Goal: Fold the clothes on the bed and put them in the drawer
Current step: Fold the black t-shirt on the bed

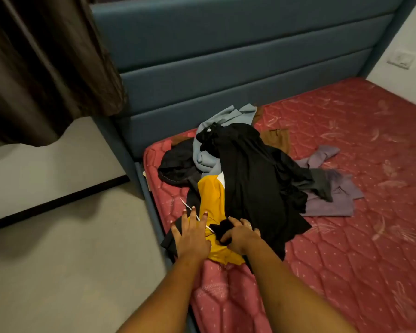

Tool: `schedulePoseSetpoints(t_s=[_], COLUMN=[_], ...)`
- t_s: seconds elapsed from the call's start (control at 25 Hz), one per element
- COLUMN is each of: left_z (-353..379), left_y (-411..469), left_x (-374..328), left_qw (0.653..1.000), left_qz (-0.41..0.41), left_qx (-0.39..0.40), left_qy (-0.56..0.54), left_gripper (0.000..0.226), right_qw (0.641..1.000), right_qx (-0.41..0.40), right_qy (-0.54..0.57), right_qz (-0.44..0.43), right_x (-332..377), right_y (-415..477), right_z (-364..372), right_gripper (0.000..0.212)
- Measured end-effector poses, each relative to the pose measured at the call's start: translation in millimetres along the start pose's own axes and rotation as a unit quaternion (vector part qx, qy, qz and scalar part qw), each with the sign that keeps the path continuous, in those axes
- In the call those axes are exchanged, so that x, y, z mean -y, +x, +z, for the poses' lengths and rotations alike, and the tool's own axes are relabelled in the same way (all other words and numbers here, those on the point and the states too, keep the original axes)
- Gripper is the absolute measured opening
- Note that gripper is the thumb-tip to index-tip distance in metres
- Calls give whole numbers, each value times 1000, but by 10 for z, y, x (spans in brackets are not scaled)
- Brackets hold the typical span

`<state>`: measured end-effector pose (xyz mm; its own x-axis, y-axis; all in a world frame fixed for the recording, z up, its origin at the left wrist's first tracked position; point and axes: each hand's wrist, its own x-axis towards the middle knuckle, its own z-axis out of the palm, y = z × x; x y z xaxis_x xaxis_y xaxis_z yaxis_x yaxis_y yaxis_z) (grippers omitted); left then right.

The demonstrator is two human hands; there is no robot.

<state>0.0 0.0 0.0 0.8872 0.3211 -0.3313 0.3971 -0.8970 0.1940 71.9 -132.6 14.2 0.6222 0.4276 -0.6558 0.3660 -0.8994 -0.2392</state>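
Both forearms reach forward over the mattress [346,248]. The left hand [192,235] lies flat, fingers spread, on the yellow garment [211,200] at the near end of the pile [250,164]. Just right of it, the right hand [241,235] curls round bunched black cloth [222,230].

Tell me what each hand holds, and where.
The right hand grips a bunched fold of black cloth; the left hand rests flat on the yellow garment.
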Motion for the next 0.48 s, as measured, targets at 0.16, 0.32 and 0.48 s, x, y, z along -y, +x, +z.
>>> schedulePoseSetpoints(t_s=[0.16,0.32,0.48], left_z=[214,394,448], left_y=[209,374,486], left_x=[66,45,-13], left_qw=[999,996,984], left_qz=[8,23,33], left_qx=[42,86,146], left_qy=[30,25,-96], left_gripper=[78,77,82], right_qw=[998,997,984], right_qx=[26,53,-55], right_qy=[-50,-8,166], right_qz=[8,47,-13], right_x=[-31,-147,-126], right_y=[392,697,589], right_z=[119,299,22], right_gripper=[41,53,27])
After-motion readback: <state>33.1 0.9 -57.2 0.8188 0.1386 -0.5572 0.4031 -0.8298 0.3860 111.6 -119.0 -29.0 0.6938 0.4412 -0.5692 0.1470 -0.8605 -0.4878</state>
